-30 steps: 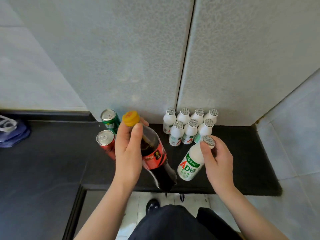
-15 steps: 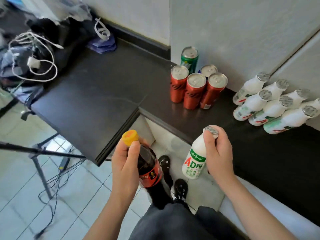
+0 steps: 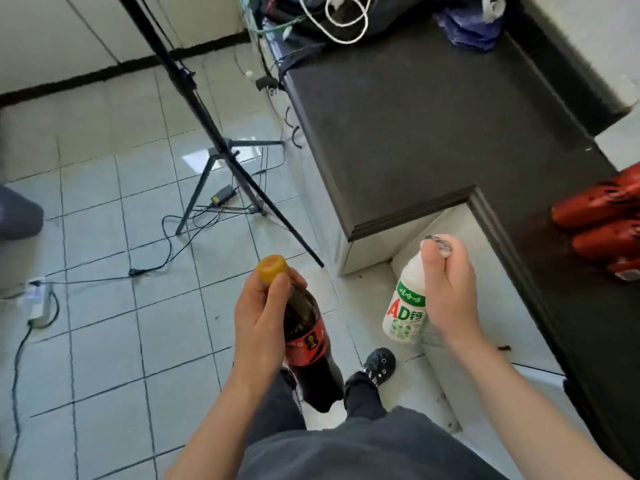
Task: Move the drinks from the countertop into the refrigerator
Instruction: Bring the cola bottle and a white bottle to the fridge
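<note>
A person stands beside a countertop (image 3: 415, 133) on the right, left hand (image 3: 263, 320) holding a cola bottle (image 3: 308, 341) over the floor (image 3: 104, 341), right hand (image 3: 446, 292) holding a milk bottle (image 3: 403, 306) just right of it. What appear to be cans (image 3: 602, 223), blurred, sit on the counter at far right, with a cable (image 3: 346, 26) at its far end. A tripod (image 3: 221, 147) stands on the floor left of the counter, beyond the hands.
</note>
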